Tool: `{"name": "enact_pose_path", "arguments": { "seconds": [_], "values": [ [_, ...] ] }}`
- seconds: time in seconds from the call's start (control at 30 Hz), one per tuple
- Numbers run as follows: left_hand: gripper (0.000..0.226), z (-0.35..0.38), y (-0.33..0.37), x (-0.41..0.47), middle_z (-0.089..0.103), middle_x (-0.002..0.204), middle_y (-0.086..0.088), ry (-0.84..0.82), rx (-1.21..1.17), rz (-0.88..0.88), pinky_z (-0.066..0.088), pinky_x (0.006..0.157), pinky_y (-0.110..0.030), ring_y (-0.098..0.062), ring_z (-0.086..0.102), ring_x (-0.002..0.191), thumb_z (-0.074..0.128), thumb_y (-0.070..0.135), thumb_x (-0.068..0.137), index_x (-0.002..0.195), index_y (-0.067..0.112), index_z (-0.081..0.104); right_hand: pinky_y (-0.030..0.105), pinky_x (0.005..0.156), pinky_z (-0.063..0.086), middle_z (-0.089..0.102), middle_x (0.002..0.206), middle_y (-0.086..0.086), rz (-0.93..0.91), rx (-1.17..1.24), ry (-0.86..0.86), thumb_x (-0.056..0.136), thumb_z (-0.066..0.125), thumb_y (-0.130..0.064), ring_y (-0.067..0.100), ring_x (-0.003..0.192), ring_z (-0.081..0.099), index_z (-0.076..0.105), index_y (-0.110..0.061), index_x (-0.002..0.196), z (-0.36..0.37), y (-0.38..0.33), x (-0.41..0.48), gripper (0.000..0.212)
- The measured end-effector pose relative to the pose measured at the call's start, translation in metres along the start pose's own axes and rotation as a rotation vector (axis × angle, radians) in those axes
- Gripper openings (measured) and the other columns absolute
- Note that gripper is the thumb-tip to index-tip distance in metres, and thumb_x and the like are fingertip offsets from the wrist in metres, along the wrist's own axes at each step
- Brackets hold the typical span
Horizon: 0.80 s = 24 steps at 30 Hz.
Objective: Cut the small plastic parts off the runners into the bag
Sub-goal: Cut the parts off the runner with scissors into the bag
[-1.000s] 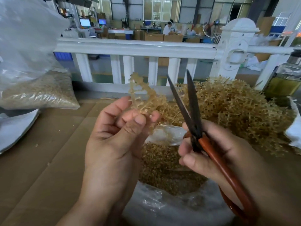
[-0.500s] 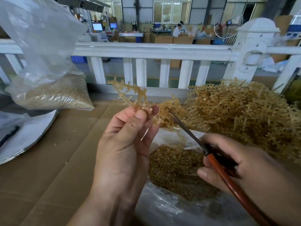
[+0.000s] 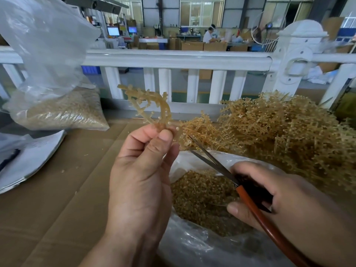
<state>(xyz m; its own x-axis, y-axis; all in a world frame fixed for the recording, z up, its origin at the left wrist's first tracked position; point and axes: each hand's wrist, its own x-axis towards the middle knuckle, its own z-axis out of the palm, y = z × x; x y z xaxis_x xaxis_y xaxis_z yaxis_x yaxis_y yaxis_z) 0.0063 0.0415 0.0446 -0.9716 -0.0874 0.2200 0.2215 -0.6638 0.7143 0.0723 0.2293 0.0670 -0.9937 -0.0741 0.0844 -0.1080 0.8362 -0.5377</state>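
Note:
My left hand (image 3: 142, 176) pinches the base of a tan plastic runner (image 3: 148, 105) that curves up and to the left, small parts still along its branches. My right hand (image 3: 273, 199) grips scissors (image 3: 221, 170) with reddish-brown handles. The blades are slightly apart and point up-left, their tips just right of my left thumb and below the runner's base. Under both hands lies a clear plastic bag (image 3: 192, 245), its mouth wide, holding a heap of cut tan parts (image 3: 202, 195).
A large pile of uncut tan runners (image 3: 279, 132) fills the right side of the cardboard-covered table (image 3: 63, 199). A second clear bag of parts (image 3: 63, 110) sits at the back left, by white sheets (image 3: 30, 160). A white railing (image 3: 173, 58) runs behind.
The scissors have dropped from upright in front of the runner pile to a low slant over the bag. My left hand has turned the runner so it arches left.

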Motion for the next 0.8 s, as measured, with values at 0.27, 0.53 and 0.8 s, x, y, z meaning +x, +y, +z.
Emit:
{"name": "enact_pose_path", "arguments": {
  "seconds": [0.27,0.53,0.8],
  "values": [
    [0.012,0.002,0.000,-0.004,0.073,0.088,0.000,0.005,0.013,-0.029,0.053,0.095,-0.037,-0.010,0.069,0.084,0.074,0.019,0.072,0.078,0.023,0.065,0.018,0.064,0.057,0.072,0.094,-0.016,-0.089,0.449,0.191,0.060,0.066,-0.087,0.004,0.079,0.073,0.056,-0.057,0.118,0.015,0.005,0.003,0.066],
    [0.026,0.012,-0.024,-0.023,0.072,0.083,-0.008,-0.109,0.043,-0.156,0.058,0.068,-0.028,-0.022,0.069,0.075,0.080,-0.002,0.066,0.078,0.018,0.068,0.024,0.068,0.058,0.073,0.094,0.001,-0.152,0.916,0.382,0.074,0.078,-0.047,0.015,0.083,0.074,0.061,-0.039,0.113,0.042,-0.007,0.015,0.044],
    [0.017,0.014,-0.030,-0.028,0.071,0.081,-0.010,-0.134,0.067,-0.147,0.057,0.067,-0.026,-0.018,0.066,0.068,0.075,0.014,0.066,0.080,0.015,0.066,0.026,0.062,0.057,0.072,0.089,0.001,-0.116,0.975,0.434,0.079,0.076,-0.018,0.018,0.071,0.073,0.067,-0.042,0.106,0.044,0.006,0.014,0.038]
  ]
}}
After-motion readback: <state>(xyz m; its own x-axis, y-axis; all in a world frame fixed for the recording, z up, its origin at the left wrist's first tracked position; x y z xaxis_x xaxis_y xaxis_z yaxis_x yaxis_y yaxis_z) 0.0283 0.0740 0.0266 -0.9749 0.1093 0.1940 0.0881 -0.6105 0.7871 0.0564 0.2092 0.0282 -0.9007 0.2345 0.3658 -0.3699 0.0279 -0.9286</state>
